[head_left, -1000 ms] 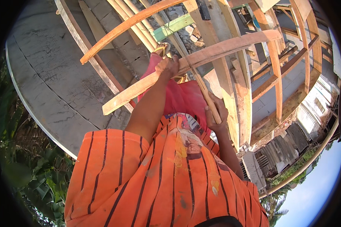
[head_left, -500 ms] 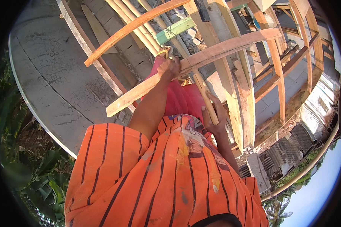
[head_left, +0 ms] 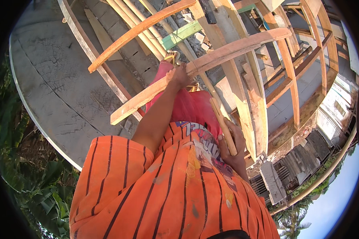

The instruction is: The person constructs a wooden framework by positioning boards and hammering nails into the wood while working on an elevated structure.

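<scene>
My left hand [head_left: 180, 75] is closed around a long reddish wooden beam [head_left: 239, 49], which slants from lower left to upper right in front of me. My right hand [head_left: 236, 144] grips a short pale wooden stick [head_left: 224, 126] close to my orange striped shirt. The stick's upper end lies below the beam, apart from it. Part of my right hand's fingers is hidden behind the stick. Under the beam show my red-clad legs [head_left: 201, 106] and a sandalled foot [head_left: 172, 58] with yellow straps.
A second curved timber [head_left: 141, 30] crosses above, near a green-painted piece [head_left: 181, 34] and several pale poles [head_left: 135, 20]. Upright planks and framing [head_left: 295, 79] stand to the right. A cracked grey concrete slab [head_left: 48, 79] spreads at left, with plants [head_left: 40, 191] beyond its edge.
My right hand has drawn the stick down and slightly right, away from the beam. My left hand stays on the beam, which has barely shifted.
</scene>
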`<control>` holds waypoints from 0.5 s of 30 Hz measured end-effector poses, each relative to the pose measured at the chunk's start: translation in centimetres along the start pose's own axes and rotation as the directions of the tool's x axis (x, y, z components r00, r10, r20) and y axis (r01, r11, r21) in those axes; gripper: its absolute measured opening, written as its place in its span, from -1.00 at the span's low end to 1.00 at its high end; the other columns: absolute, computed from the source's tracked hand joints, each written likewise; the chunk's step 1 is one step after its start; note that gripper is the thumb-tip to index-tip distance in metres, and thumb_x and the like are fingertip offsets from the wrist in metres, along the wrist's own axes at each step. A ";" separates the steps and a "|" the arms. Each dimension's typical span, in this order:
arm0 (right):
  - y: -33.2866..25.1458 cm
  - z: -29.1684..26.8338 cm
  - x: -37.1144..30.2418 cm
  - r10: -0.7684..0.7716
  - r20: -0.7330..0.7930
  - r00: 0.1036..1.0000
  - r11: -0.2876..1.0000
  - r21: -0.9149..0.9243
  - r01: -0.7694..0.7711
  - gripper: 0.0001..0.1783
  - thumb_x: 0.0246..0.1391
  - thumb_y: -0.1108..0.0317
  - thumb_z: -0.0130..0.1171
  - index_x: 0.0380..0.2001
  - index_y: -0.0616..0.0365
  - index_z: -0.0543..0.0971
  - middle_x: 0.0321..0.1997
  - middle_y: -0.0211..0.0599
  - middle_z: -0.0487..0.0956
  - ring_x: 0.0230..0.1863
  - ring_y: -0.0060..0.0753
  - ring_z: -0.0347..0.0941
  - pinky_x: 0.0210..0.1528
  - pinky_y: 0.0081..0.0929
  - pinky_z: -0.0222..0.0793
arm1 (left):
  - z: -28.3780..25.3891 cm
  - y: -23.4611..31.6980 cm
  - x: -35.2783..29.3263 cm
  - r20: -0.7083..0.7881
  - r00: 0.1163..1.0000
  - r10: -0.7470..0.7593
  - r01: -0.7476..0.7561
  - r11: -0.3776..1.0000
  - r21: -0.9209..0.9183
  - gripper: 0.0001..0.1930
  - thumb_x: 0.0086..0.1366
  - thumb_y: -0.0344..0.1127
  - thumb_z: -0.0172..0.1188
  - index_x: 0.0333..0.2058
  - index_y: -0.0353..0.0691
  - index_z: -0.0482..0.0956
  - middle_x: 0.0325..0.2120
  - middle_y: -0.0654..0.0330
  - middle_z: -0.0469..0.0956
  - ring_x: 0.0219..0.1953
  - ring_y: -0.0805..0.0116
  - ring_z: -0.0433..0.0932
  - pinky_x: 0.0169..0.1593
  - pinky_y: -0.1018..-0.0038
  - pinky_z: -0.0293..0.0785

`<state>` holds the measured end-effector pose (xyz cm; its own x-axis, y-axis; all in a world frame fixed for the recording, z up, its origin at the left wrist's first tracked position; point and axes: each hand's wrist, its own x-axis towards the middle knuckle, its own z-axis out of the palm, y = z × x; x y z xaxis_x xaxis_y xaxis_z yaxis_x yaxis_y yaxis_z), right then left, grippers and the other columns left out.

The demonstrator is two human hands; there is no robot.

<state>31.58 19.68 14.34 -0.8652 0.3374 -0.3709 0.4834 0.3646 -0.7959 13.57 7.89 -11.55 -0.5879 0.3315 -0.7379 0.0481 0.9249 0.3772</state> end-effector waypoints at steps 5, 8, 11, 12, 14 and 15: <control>-2.1 -5.0 -5.9 0.041 0.065 0.997 0.997 -0.074 -0.036 -0.52 0.16 0.32 0.13 0.09 0.34 0.37 -0.05 0.06 0.56 -0.15 -0.29 0.56 -0.10 -0.40 0.44 | 0.8 0.0 -0.1 -0.058 0.998 -0.026 0.024 0.999 -0.036 -0.22 -0.24 0.13 0.51 -0.05 -0.04 0.38 -0.14 0.11 0.58 -0.08 0.07 0.57 -0.06 0.13 0.45; 0.7 0.5 1.2 0.119 0.038 0.992 0.993 0.006 -0.119 -0.53 0.11 0.42 0.15 0.10 0.28 0.39 -0.15 0.00 0.58 -0.37 -0.48 0.48 -0.30 -0.55 0.39 | 2.4 -1.7 3.5 -0.135 0.991 0.004 -0.023 0.990 -0.137 -0.21 -0.25 0.11 0.51 -0.04 -0.05 0.37 -0.17 0.09 0.60 -0.09 0.09 0.57 -0.07 0.12 0.45; 0.9 1.8 3.8 0.163 0.040 0.986 0.985 0.048 -0.164 -0.50 0.08 0.44 0.19 0.11 0.28 0.39 -0.31 -0.09 0.59 -0.51 -0.59 0.37 -0.44 -0.59 0.30 | 1.4 0.6 -0.8 -0.074 0.997 -0.016 0.015 1.000 -0.004 -0.20 -0.26 0.10 0.52 -0.04 -0.05 0.36 -0.19 0.08 0.60 -0.10 0.10 0.58 -0.07 0.11 0.45; 0.6 0.7 0.1 0.141 0.025 0.990 0.989 0.032 -0.142 -0.53 0.10 0.43 0.18 0.09 0.30 0.40 -0.34 -0.12 0.58 -0.51 -0.58 0.39 -0.43 -0.61 0.32 | 0.8 0.1 -0.2 -0.072 0.997 -0.018 0.013 0.997 -0.073 -0.19 -0.27 0.03 0.54 -0.03 -0.09 0.35 -0.20 0.06 0.59 -0.12 0.09 0.58 -0.06 0.11 0.44; 1.9 -1.6 -4.1 -0.114 -0.065 0.991 0.993 0.001 0.114 -0.57 0.13 0.39 0.17 0.05 0.32 0.42 -0.37 -0.15 0.58 -0.46 -0.50 0.47 -0.36 -0.62 0.40 | -0.1 0.1 -0.2 -0.029 1.000 -0.011 0.005 0.979 -0.204 -0.16 -0.29 -0.10 0.58 -0.02 -0.19 0.33 -0.23 0.01 0.58 -0.15 0.06 0.58 -0.03 0.11 0.44; 2.6 -1.9 -5.5 0.130 -0.066 0.989 0.990 -0.051 -0.134 -0.59 0.15 0.36 0.16 0.03 0.32 0.42 -0.33 -0.12 0.59 -0.39 -0.43 0.51 -0.28 -0.59 0.44 | 1.7 -0.5 0.3 -0.076 0.997 -0.010 0.001 0.993 -0.114 -0.14 -0.29 -0.11 0.59 -0.01 -0.20 0.31 -0.25 0.01 0.58 -0.16 0.05 0.58 -0.03 0.11 0.44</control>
<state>37.82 20.46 15.25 -0.7841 0.4387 -0.4390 0.6010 0.3599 -0.7136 14.77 7.81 -12.88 -0.6482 0.3073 -0.6967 -0.0448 0.8980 0.4377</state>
